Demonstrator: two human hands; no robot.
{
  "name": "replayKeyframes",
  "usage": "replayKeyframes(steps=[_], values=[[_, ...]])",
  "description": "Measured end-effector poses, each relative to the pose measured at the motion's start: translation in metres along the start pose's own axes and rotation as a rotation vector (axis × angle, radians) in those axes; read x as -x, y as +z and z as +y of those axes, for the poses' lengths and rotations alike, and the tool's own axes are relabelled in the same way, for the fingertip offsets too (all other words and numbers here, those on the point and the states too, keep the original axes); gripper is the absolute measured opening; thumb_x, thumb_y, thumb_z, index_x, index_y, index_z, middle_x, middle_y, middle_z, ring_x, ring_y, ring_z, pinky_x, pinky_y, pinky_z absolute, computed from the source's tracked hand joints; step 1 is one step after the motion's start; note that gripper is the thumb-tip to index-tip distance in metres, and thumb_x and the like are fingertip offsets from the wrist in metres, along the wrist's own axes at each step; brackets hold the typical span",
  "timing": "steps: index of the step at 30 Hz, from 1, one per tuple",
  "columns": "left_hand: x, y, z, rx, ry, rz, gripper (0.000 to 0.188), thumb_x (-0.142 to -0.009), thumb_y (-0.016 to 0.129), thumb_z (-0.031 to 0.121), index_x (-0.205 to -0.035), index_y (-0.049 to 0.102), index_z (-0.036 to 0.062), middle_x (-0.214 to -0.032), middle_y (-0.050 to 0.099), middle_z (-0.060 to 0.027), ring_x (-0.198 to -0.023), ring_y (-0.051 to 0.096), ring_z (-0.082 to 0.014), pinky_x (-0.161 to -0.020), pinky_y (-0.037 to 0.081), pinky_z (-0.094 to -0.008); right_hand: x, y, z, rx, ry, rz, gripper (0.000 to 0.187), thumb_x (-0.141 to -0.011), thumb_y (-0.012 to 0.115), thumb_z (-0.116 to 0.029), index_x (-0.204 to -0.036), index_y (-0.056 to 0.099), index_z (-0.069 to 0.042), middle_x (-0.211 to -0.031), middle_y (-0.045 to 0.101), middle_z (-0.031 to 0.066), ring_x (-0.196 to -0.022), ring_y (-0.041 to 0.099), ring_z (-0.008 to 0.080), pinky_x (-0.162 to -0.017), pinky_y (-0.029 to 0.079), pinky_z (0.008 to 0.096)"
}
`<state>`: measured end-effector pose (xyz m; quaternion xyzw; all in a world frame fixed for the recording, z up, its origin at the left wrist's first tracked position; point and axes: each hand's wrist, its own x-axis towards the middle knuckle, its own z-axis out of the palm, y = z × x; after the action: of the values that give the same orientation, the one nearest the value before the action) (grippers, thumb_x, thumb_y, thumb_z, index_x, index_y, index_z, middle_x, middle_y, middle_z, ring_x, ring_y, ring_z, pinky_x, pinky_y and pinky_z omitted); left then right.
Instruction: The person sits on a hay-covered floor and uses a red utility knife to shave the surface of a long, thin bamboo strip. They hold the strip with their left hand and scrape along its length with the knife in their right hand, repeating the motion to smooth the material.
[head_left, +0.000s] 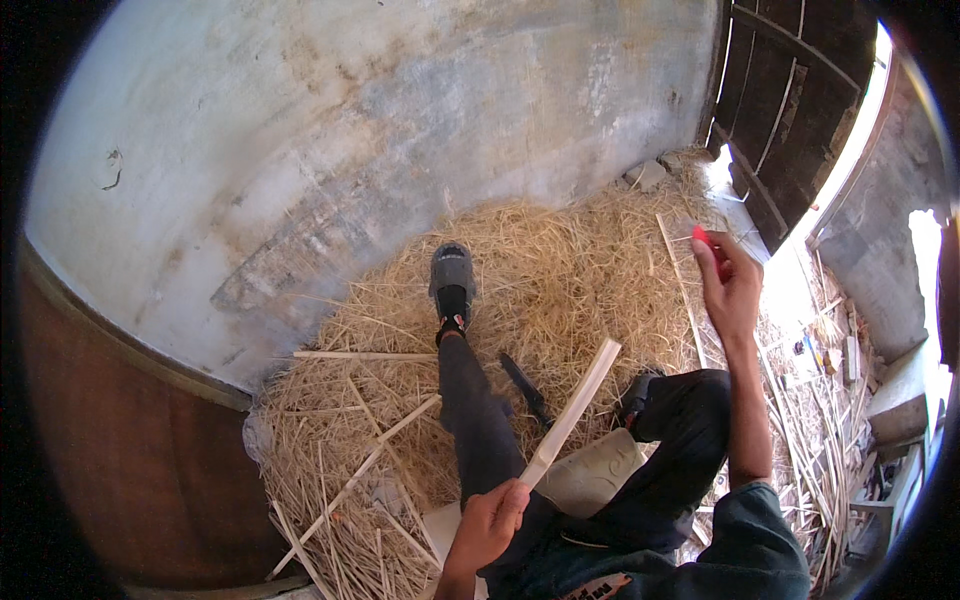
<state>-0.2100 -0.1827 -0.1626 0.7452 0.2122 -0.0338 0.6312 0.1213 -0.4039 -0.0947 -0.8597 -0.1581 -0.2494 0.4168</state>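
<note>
My left hand (487,525) grips the lower end of a pale split cane strip (573,410) that slants up and to the right over my lap. My right hand (728,283) is raised high on the right, fingers closed around a small red-handled tool (703,238); its blade is not visible. I sit on straw, my left leg in dark trousers stretched forward, ending in a grey sandal (452,272). A dark knife-like blade (526,388) lies on the straw between my legs.
A heap of dry straw (560,270) covers the floor against a curved, stained plaster wall (380,130). Several loose cane strips (352,484) lie at left and right. A dark wooden door (790,110) stands at the upper right, daylight beyond it.
</note>
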Motion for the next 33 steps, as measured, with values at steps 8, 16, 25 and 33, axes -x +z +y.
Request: replayKeyframes(steps=[8, 16, 25, 33], values=[[-0.028, -0.012, -0.004, 0.155, -0.024, 0.094, 0.048, -0.112, 0.049, 0.047, -0.084, 0.056, 0.0088, -0.065, 0.046, 0.0032, -0.055, 0.039, -0.0056, -0.051, 0.031, -0.0279, 0.044, -0.004, -0.023, -0.015, -0.222, -0.511, 0.023, -0.096, 0.074, -0.027, -0.106, 0.073, -0.007, -0.089, 0.072, 0.0137, -0.076, 0.074, 0.0311, -0.065, 0.057, 0.0413], [-0.038, 0.014, 0.030, 0.210, 0.079, 0.143, 0.046, -0.113, 0.051, 0.036, -0.080, 0.059, 0.0049, -0.062, 0.043, 0.0046, -0.057, 0.038, -0.0053, -0.053, 0.030, -0.0284, 0.102, 0.019, -0.054, -0.264, -0.604, -0.471, 0.033, -0.085, 0.084, -0.032, -0.109, 0.075, -0.013, -0.079, 0.063, 0.0012, -0.062, 0.067, 0.0204, -0.050, 0.052, 0.0358], [-0.031, 0.021, 0.045, 0.055, 0.122, 0.200, 0.050, -0.113, 0.049, 0.037, -0.077, 0.058, 0.0029, -0.059, 0.046, 0.0019, -0.056, 0.042, -0.0059, -0.051, 0.031, -0.0298, 0.106, 0.017, -0.061, -0.217, -0.563, -0.432, 0.029, -0.084, 0.085, -0.033, -0.106, 0.077, -0.015, -0.075, 0.062, 0.0009, -0.056, 0.065, 0.0205, -0.046, 0.050, 0.0362], [-0.023, 0.018, 0.037, 0.072, 0.107, 0.138, 0.052, -0.113, 0.047, 0.042, -0.076, 0.055, 0.0063, -0.059, 0.043, 0.0035, -0.054, 0.037, -0.0055, -0.051, 0.028, -0.0293, 0.099, 0.020, -0.044, -0.239, -0.525, -0.354, 0.026, -0.084, 0.086, -0.031, -0.102, 0.078, -0.014, -0.076, 0.068, 0.0038, -0.057, 0.067, 0.0230, -0.049, 0.051, 0.0371]])
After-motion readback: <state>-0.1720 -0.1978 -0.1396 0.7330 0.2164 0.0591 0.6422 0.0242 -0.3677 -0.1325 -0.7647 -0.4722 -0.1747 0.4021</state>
